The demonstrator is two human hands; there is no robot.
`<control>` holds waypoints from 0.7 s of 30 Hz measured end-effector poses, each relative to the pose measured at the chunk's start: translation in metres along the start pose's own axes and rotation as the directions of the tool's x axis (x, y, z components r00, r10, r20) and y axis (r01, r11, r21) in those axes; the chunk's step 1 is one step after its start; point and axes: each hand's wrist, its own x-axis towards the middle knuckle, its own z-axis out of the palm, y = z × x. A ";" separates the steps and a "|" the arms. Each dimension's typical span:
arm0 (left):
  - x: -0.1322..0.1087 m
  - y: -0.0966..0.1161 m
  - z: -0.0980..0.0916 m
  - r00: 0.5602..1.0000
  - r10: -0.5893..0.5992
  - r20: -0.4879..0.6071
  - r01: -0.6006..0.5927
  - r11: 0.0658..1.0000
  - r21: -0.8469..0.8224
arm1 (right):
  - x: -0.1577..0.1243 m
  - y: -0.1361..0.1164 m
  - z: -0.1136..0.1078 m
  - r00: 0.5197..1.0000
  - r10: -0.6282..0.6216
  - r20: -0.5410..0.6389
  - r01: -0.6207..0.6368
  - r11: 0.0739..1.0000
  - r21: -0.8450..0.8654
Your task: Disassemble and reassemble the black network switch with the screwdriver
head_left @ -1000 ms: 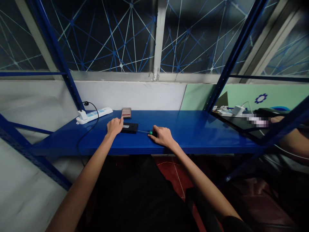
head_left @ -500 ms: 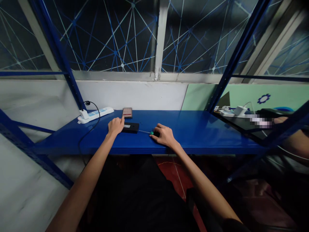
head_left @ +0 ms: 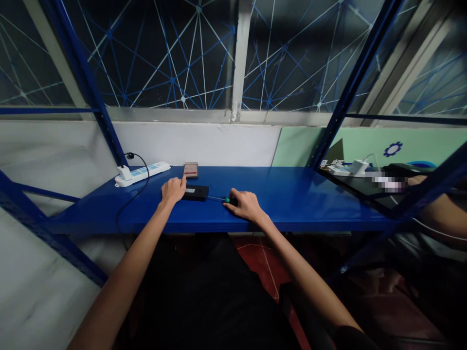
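One screwdriver-like tool (head_left: 227, 200) is gripped in my right fingers (head_left: 233, 193), its long axis pointing left at the right end of the black box (head_left: 199, 193) on the blue table (head_left: 295, 199); my left hand (head_left: 173, 190) covers the other end, its grip unclear.
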 end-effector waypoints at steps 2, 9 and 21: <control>0.000 0.000 0.000 1.000 -0.006 0.000 0.006 1.000 -0.001 | 0.000 -0.001 0.000 1.000 -0.015 -0.019 0.015 1.000 0.024; 0.000 0.000 0.000 1.000 -0.010 0.003 0.010 1.000 -0.013 | 0.000 0.000 0.000 0.999 0.012 -0.042 -0.013 1.000 -0.018; 0.000 0.001 -0.001 1.000 -0.006 -0.004 0.006 1.000 -0.006 | 0.001 0.005 0.002 0.998 0.010 -0.056 -0.009 1.000 0.007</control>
